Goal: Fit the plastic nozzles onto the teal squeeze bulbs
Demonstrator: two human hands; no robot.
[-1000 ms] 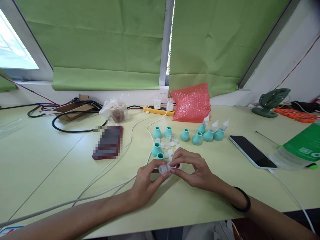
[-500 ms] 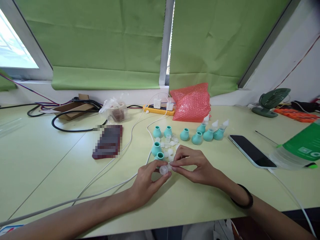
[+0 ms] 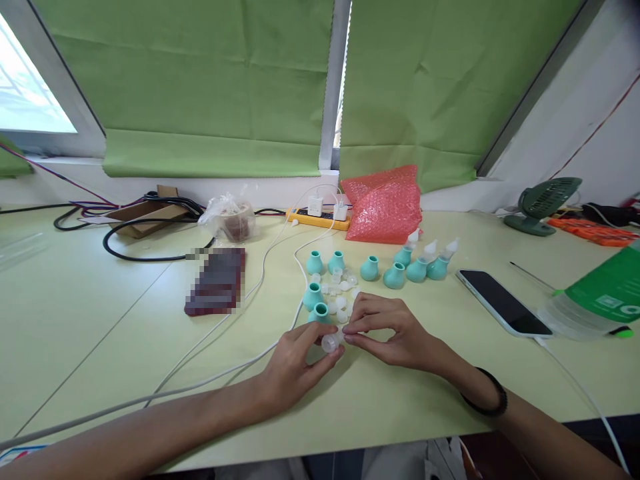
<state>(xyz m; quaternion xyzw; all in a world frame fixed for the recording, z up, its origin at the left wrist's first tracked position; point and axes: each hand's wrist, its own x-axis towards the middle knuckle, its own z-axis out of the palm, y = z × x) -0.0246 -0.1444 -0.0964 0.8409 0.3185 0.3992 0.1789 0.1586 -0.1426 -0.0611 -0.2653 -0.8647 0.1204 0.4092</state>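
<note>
Between thumb and fingers, my left hand point(image 3: 295, 363) grips a small clear plastic piece point(image 3: 330, 343) with a round open end. My right hand point(image 3: 387, 330) pinches at the other end of that piece; its fingertips cover whatever small part is there. Just beyond my left hand stands a teal rubber bulb point(image 3: 320, 313) with an open neck, and another teal bulb point(image 3: 313, 296) is behind it. Small translucent white parts point(image 3: 342, 304) lie loose beyond my fingers. Farther right, several bulbs stand, some carrying a clear pointed nozzle point(image 3: 451, 248).
A white cable point(image 3: 250, 364) runs beneath my left forearm's side of the table. A phone point(image 3: 503, 301) and a large green-labelled bottle point(image 3: 595, 293) are at the right. Toward the back are a red bubble-wrap bag point(image 3: 384, 207), a yellow power strip point(image 3: 320, 219) and a wrapped tape roll point(image 3: 235, 221).
Both hands stay together around the clear plastic piece, which has shifted very slightly to the right. Nothing else on the table has visibly moved.
</note>
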